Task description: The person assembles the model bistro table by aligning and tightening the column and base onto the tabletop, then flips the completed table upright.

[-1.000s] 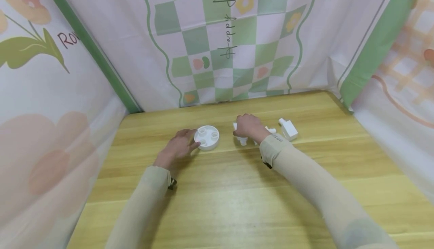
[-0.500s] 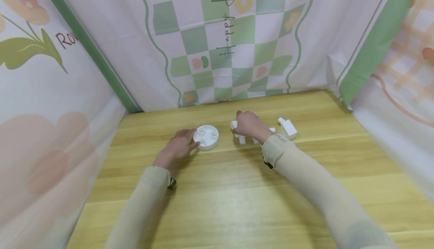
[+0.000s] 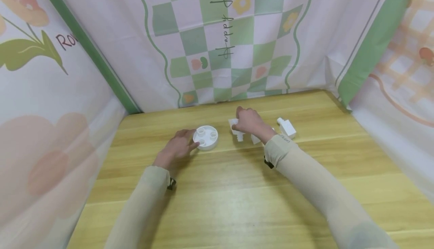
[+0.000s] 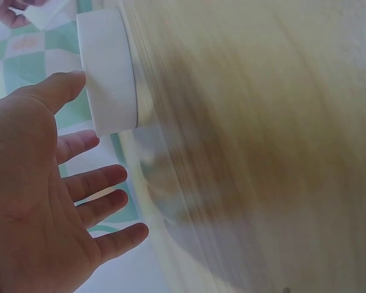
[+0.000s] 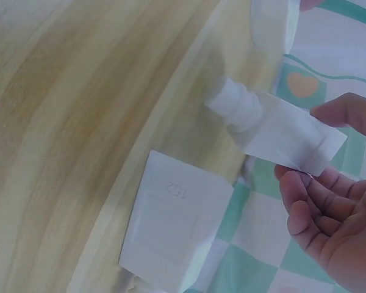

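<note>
A round white shallow base (image 3: 207, 146) with three ring-shaped sockets inside its rim lies on the table. My left hand (image 3: 178, 145) is at its left side, thumb and forefinger touching the wall while the other fingers spread out straight, as the left wrist view shows. To the right, my right hand (image 3: 252, 122) pinches a white rectangular block with a ridged, screw-like neck (image 5: 283, 131) between thumb and fingers. The neck points down and away from the palm. Beneath that wrist lies a second white block (image 5: 171, 213) with small raised digits on its face.
A third white block (image 3: 288, 129) with a narrow neck lies farther right. The wooden table (image 3: 220, 200) ends at a printed curtain (image 3: 234, 79) behind, and more fabric hangs at both sides.
My right hand has shifted slightly back and lifted the pinched block a little, tilting it; more of the second block shows. My left hand and the round base stay put.
</note>
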{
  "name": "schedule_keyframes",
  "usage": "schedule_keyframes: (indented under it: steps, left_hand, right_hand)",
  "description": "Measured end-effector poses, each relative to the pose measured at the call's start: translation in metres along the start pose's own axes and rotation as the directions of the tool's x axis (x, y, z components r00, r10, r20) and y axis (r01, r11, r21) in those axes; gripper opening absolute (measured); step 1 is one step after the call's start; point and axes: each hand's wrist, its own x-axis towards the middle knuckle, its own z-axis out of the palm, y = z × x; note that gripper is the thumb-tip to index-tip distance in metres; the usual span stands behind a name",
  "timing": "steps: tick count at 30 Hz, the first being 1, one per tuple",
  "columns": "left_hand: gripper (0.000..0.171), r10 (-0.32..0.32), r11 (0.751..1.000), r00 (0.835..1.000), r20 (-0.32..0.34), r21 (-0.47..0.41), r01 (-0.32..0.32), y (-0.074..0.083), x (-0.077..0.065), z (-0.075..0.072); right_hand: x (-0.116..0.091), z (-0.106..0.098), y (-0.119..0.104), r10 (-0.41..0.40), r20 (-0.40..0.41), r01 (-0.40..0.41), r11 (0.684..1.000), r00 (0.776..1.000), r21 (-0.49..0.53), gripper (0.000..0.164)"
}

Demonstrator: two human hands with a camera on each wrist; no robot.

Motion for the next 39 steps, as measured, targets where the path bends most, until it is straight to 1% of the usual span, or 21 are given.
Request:
schedule_keyframes:
  steps: [5, 7, 9, 13, 16, 21, 25, 29, 32, 36, 39]
  left_hand:
    - [0.071, -0.004, 1.0, 1.0, 0.009, -0.005, 0.004, 0.0, -0.001, 0.0]
    - [0.071, -0.006, 1.0, 1.0, 0.01, -0.008, 0.006, 0.0, -0.001, 0.0]
    - [0.071, -0.008, 1.0, 1.0, 0.012, -0.009, 0.008, 0.0, -0.001, 0.0]
    - [0.071, -0.016, 1.0, 1.0, 0.012, -0.008, 0.016, 0.0, -0.001, 0.0]
    - [0.071, -0.023, 1.0, 1.0, 0.014, -0.014, 0.024, 0.0, -0.001, 0.0]
    - [0.071, -0.028, 0.999, 1.0, 0.011, -0.018, 0.029, 0.001, -0.001, -0.001]
    - [0.07, -0.029, 0.999, 1.0, 0.004, -0.018, 0.029, 0.001, -0.001, 0.0]
    - [0.07, -0.027, 0.999, 1.0, 0.006, -0.017, 0.028, -0.001, 0.001, 0.002]
    - [0.069, -0.024, 1.0, 1.0, 0.008, -0.018, 0.024, -0.002, 0.001, 0.003]
    - [0.068, -0.022, 1.0, 1.0, 0.01, -0.016, 0.023, -0.001, 0.0, 0.003]
    - [0.068, -0.022, 1.0, 1.0, 0.01, -0.017, 0.022, -0.001, 0.0, 0.003]
  right_hand:
    - [0.001, -0.003, -0.002, -0.007, -0.011, 0.007, 1.0, 1.0, 0.028, 0.054]
    - [0.001, -0.004, -0.003, -0.013, -0.021, 0.014, 0.999, 1.0, 0.041, 0.056]
    - [0.001, -0.005, -0.004, -0.019, -0.03, 0.02, 0.998, 0.999, 0.06, 0.053]
    - [0.001, -0.006, -0.009, -0.025, -0.057, 0.03, 0.995, 0.998, 0.091, 0.039]
    - [0.002, -0.007, -0.012, -0.026, -0.076, 0.034, 0.994, 0.997, 0.102, 0.035]
    - [0.002, -0.007, -0.015, -0.03, -0.084, 0.04, 0.993, 0.996, 0.115, 0.041]
    - [0.002, -0.007, -0.019, -0.026, -0.077, 0.035, 0.992, 0.997, 0.123, 0.039]
    - [0.002, -0.007, -0.023, -0.021, -0.078, 0.034, 0.986, 0.997, 0.163, 0.039]
    - [0.003, -0.005, -0.025, -0.024, -0.083, 0.039, 0.98, 0.996, 0.195, 0.043]
    - [0.003, -0.002, -0.029, -0.051, -0.096, 0.071, 0.973, 0.994, 0.219, 0.046]
    - [0.002, 0.0, -0.033, -0.076, -0.108, 0.099, 0.968, 0.991, 0.23, 0.044]
